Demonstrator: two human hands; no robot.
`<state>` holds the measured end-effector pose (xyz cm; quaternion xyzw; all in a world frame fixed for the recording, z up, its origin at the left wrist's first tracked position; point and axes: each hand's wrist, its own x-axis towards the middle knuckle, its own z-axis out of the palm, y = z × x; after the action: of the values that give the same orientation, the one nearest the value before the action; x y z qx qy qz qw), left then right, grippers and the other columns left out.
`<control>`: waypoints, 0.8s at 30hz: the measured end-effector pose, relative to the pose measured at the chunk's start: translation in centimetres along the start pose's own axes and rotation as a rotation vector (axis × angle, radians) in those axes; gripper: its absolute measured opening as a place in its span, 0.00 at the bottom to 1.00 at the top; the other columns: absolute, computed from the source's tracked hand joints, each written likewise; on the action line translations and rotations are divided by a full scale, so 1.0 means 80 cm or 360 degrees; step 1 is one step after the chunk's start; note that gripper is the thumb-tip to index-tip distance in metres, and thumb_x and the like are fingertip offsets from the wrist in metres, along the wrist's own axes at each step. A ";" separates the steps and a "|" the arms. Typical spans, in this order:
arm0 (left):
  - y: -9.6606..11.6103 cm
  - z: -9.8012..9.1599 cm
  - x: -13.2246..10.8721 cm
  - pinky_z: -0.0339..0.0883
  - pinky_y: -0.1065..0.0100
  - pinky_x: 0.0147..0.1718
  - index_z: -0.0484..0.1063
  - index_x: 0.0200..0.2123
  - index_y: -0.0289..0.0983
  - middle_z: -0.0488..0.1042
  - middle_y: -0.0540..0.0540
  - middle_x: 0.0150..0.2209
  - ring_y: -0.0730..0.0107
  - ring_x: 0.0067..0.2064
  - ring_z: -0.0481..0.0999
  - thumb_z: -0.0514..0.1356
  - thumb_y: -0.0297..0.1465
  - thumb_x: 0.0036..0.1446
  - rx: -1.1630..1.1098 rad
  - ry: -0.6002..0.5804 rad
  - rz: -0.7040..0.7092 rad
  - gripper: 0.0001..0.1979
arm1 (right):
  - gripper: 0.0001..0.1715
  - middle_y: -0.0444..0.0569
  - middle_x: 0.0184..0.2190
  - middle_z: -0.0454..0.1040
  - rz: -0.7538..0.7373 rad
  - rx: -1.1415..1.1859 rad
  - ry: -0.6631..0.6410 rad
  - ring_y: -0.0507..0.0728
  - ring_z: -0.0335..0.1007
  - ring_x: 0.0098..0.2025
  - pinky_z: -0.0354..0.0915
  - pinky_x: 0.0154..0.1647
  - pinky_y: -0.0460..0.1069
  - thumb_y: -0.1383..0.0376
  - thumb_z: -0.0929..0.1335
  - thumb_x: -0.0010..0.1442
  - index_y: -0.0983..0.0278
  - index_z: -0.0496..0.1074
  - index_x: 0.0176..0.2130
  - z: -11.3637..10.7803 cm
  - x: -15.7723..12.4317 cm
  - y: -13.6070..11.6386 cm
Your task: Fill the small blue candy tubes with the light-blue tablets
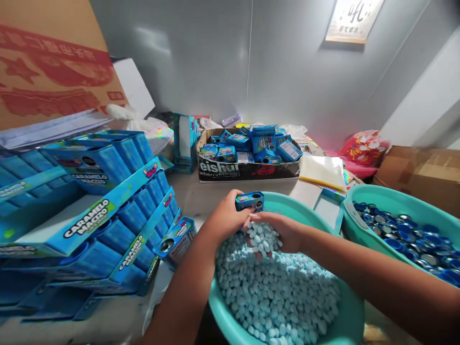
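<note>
My left hand (225, 219) grips a small blue candy tin (250, 201) over a teal basin (230, 316) heaped with pale blue candies (276, 287). My right hand (283, 233) is cupped palm-up beside the tin, holding a scoop of those candies against its open side. Both forearms reach in from the bottom edge.
Stacked blue "Caramelo Macizo" display boxes (89, 215) stand at left. A cardboard tray (247, 168) of filled blue tins sits at the back. A second teal basin (362, 201) at right holds blue round lids (409, 237). Clear bags (322, 171) and brown cartons (420, 175) lie nearby.
</note>
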<state>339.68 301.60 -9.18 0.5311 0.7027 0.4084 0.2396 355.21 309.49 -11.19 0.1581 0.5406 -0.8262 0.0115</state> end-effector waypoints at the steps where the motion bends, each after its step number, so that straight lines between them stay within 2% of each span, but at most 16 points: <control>1: 0.001 0.000 0.000 0.66 0.65 0.41 0.66 0.49 0.41 0.76 0.47 0.42 0.60 0.45 0.76 0.63 0.37 0.54 0.0008 -0.0009 -0.0001 0.20 | 0.28 0.46 0.27 0.76 -0.0016 0.0020 0.0016 0.56 0.76 0.24 0.61 0.15 0.43 0.48 0.71 0.53 0.65 0.69 0.44 0.001 -0.002 -0.002; 4: 0.004 -0.001 -0.002 0.66 0.65 0.41 0.63 0.50 0.40 0.75 0.45 0.43 0.59 0.44 0.76 0.63 0.38 0.53 0.0044 -0.0030 -0.0016 0.23 | 0.29 0.44 0.26 0.75 -0.0091 0.0085 0.0086 0.56 0.75 0.23 0.60 0.13 0.42 0.46 0.74 0.49 0.63 0.68 0.41 0.004 -0.009 -0.009; 7: 0.007 -0.003 -0.004 0.66 0.64 0.42 0.61 0.53 0.40 0.74 0.43 0.46 0.59 0.45 0.75 0.64 0.41 0.52 0.0105 -0.0002 0.0012 0.28 | 0.26 0.43 0.26 0.75 -0.0229 0.0156 0.0125 0.55 0.74 0.21 0.59 0.12 0.42 0.48 0.74 0.51 0.62 0.67 0.39 0.004 -0.016 -0.016; 11: 0.006 -0.003 -0.007 0.65 0.65 0.42 0.63 0.50 0.42 0.75 0.48 0.45 0.61 0.45 0.75 0.63 0.35 0.51 0.0095 -0.0089 0.0210 0.23 | 0.18 0.44 0.25 0.75 -0.0387 0.0404 0.0254 0.53 0.72 0.20 0.58 0.12 0.40 0.54 0.73 0.55 0.63 0.68 0.38 0.006 -0.026 -0.039; 15: 0.005 -0.004 -0.009 0.64 0.64 0.40 0.65 0.49 0.44 0.76 0.49 0.44 0.61 0.44 0.75 0.61 0.34 0.51 0.0087 -0.0182 0.0285 0.21 | 0.08 0.43 0.24 0.73 -0.0594 0.0727 0.0324 0.49 0.68 0.19 0.55 0.12 0.38 0.61 0.69 0.58 0.62 0.68 0.36 0.019 -0.033 -0.075; 19: 0.007 -0.002 -0.012 0.65 0.63 0.40 0.67 0.49 0.46 0.77 0.51 0.44 0.60 0.43 0.75 0.62 0.35 0.51 0.0077 -0.0249 0.0329 0.20 | 0.09 0.42 0.24 0.71 -0.0699 0.0827 0.0258 0.47 0.65 0.20 0.54 0.13 0.36 0.61 0.71 0.55 0.62 0.68 0.35 0.030 -0.028 -0.097; 21: 0.008 0.000 -0.014 0.65 0.63 0.41 0.68 0.48 0.47 0.77 0.53 0.45 0.61 0.45 0.75 0.62 0.34 0.51 0.0086 -0.0272 0.0398 0.19 | 0.12 0.41 0.24 0.71 -0.0783 0.0786 0.0274 0.46 0.65 0.20 0.54 0.13 0.36 0.61 0.73 0.53 0.62 0.69 0.35 0.030 -0.021 -0.096; 24: 0.010 0.002 -0.015 0.65 0.64 0.43 0.69 0.48 0.49 0.77 0.55 0.47 0.63 0.46 0.75 0.62 0.33 0.52 0.0110 -0.0333 0.0469 0.19 | 0.16 0.40 0.24 0.70 -0.0997 0.0653 0.0412 0.47 0.65 0.21 0.55 0.14 0.38 0.59 0.75 0.50 0.62 0.68 0.34 0.023 -0.011 -0.084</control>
<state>340.63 300.60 -8.75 0.6759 0.6021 0.3572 0.2304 354.28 310.49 -4.30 0.0873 0.3833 -0.8538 -0.3412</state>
